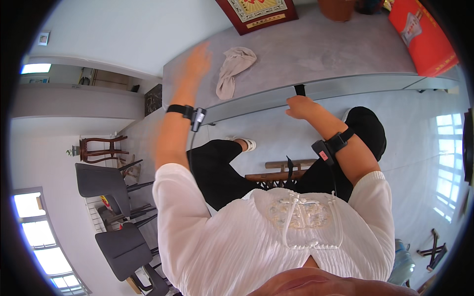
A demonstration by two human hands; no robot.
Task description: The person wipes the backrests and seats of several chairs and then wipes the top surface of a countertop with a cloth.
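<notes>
My left hand is blurred over the left end of a grey cabinet top. A crumpled beige cloth lies on that surface, just right of the hand and apart from it. The blur hides whether the left fingers are spread or closed. At the cabinet's front edge, my right hand is curled, right below a short black strap or pull. Whether its fingers grip that black piece cannot be made out.
A framed plaque, a brown pot and a red box stand along the cabinet's back and right. Dark grey chairs and a wooden stand are to the left. A water bottle sits at lower right.
</notes>
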